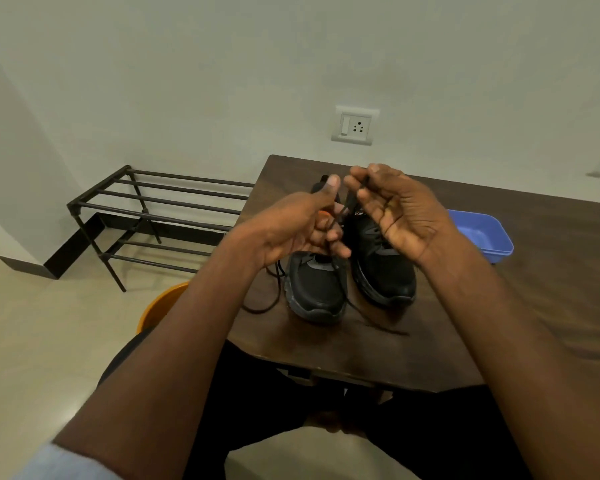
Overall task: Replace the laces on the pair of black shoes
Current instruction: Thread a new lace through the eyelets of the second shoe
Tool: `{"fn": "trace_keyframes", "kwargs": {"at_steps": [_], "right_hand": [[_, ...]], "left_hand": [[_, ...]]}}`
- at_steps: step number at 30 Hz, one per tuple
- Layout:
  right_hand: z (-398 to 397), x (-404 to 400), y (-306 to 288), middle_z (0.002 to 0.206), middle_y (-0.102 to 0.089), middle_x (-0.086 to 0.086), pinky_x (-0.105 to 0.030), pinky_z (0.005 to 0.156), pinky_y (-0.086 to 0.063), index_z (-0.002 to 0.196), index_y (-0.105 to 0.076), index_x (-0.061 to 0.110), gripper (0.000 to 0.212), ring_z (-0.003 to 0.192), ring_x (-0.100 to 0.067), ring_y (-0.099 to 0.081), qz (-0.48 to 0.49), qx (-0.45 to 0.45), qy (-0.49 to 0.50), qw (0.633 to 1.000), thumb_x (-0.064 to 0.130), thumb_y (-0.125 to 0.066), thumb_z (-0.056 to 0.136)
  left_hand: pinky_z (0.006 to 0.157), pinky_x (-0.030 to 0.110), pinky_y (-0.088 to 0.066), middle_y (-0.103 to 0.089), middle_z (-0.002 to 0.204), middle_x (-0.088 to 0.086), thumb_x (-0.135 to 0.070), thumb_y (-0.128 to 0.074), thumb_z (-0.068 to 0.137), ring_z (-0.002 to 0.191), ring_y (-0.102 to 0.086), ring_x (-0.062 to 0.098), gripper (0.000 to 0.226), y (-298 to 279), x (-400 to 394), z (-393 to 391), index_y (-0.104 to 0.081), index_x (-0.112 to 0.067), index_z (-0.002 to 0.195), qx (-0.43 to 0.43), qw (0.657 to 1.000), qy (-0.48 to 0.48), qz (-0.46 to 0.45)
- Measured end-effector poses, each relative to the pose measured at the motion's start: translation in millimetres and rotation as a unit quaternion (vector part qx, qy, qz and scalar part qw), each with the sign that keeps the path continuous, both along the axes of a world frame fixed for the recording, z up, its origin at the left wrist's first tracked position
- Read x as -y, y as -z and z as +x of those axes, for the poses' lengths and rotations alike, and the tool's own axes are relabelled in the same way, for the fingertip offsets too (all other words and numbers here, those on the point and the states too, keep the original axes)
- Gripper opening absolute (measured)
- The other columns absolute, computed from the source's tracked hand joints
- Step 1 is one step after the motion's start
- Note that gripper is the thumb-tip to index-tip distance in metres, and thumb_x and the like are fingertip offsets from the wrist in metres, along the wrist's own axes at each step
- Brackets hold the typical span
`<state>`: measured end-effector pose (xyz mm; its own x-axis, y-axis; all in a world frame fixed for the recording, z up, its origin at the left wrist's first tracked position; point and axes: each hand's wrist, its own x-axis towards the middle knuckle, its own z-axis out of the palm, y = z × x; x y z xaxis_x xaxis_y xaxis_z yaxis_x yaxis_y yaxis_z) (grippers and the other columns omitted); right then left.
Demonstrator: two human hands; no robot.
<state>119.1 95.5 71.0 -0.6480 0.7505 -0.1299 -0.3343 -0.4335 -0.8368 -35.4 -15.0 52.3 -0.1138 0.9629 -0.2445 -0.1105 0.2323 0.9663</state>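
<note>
Both forearms reach forward over the near edge of the dark brown wooden counter (520, 271), hands raised above the shoes. The left hand (302, 226) is turned palm inward, thumb pointing up, its fingers (333, 237) curled around a thin black lace (336, 220). The right hand (395, 209) shows its palm, fingers bent, the fingertips pinching the lace's upper end.

The pair of black mesh sports shoes (350, 275) stands side by side near the counter's left edge, long axes running from far edge to near edge, toes toward the person. Loose lace trails off the left shoe toward the near edge, and another loop lies beside the left edge.

A shallow blue plastic tray (485, 237) sits to the right of the shoes.
</note>
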Motion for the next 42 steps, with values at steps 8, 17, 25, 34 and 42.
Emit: {"fn": "trace_keyframes", "kwargs": {"at_steps": [8,17,25,34,42], "right_hand": [[32.6,-34.6,21.1,0.085,-0.067,-0.011,-0.036,0.067,-0.05,0.074,-0.064,0.013,0.016,0.082,-0.032,-0.065,0.46,0.652,0.052,0.601,0.019,-0.067,0.088],[1.1,2.7,12.1,0.069,-0.073,-0.001,-0.019,0.053,-0.048,0.096,-0.078,0.013,0.011,0.059,-0.008,-0.06,0.242,0.39,-0.031,0.888,0.015,-0.068,0.098],[5.5,-9.0,19.2,0.114,-0.071,0.005,-0.043,0.094,-0.052,0.112,-0.074,0.031,0.019,0.105,-0.02,-0.064,0.527,0.564,0.036,0.635,0.028,-0.071,0.093],[-8.5,4.8,29.6,0.076,-0.077,0.002,-0.021,0.067,-0.059,0.088,-0.076,0.02,0.012,0.07,-0.009,-0.075,0.442,0.416,0.0,0.795,0.011,-0.072,0.096],[-18.6,5.1,40.9,0.081,-0.078,-0.006,-0.031,0.071,-0.062,0.099,-0.078,0.013,0.007,0.068,-0.019,-0.073,0.418,0.364,-0.064,0.83,0.013,-0.072,0.096]], "left_hand": [[0.054,0.026,-0.039,-0.05,0.06,-0.003,-0.017,-0.053,0.107,0.05,-0.044,0.01,0.01,1.0,-0.2,-10.9,-0.06,-0.01,0.105,-0.115,0.982,-0.15,0.017],[0.046,0.021,-0.04,-0.058,0.063,-0.001,-0.018,-0.059,0.104,0.049,-0.047,0.009,0.009,2.1,-7.2,-1.9,-0.064,-0.012,0.1,-0.14,0.98,-0.134,0.041],[0.044,0.021,-0.038,-0.064,0.067,0.003,-0.015,-0.066,0.1,0.047,-0.048,0.009,0.005,6.2,-9.5,-9.7,-0.067,-0.011,0.098,-0.173,0.971,-0.163,0.03],[0.049,0.022,-0.048,-0.07,0.072,0.008,-0.009,-0.06,0.103,0.052,-0.059,0.011,0.012,15.6,-14.2,-10.3,-0.068,-0.005,0.095,-0.205,0.963,-0.171,0.041],[0.046,0.022,-0.047,-0.072,0.068,0.009,-0.016,-0.072,0.096,0.051,-0.063,0.014,0.015,29.1,-19.0,-12.9,-0.071,-0.001,0.095,-0.236,0.956,-0.175,0.019]]}}
